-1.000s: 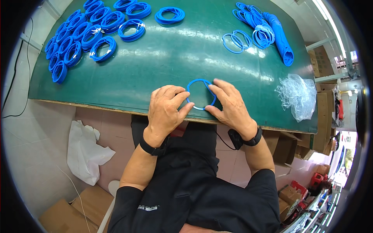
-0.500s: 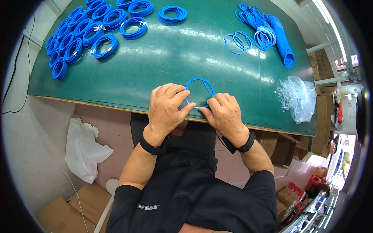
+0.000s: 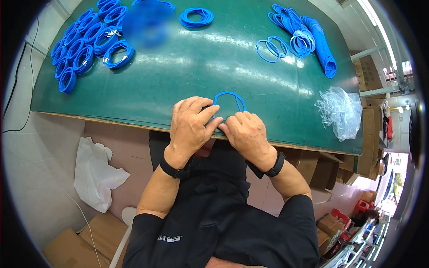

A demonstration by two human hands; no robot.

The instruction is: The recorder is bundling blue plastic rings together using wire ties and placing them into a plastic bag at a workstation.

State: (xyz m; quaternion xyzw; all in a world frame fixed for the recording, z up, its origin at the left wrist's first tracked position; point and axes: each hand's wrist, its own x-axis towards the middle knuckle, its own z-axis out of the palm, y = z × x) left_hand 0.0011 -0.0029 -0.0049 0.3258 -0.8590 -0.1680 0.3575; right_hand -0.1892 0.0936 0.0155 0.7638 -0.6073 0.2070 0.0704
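Observation:
A thin blue cord loop [image 3: 229, 93] lies at the near edge of the green table [image 3: 187, 76], its rounded top pointing away from me. My left hand [image 3: 188, 125] pinches its left side between thumb and fingers. On the other side my right hand [image 3: 247, 133] grips it, fingers curled in. Both thumbs are close together at the loop's near end. The part of the cord between the fingertips is hidden by them.
Many coiled blue bundles [image 3: 118, 54] stand at the far left, and a single blue coil [image 3: 196, 18] lies apart. Far right are loose blue rings [image 3: 268, 50] and a rolled blue sleeve [image 3: 322, 49]. A clear plastic bag [image 3: 343, 114] lies near the right edge.
My right hand has moved left, closer to my left hand, and its fingers now cover the cord's near end. The loop has become narrower. My left hand has hardly moved.

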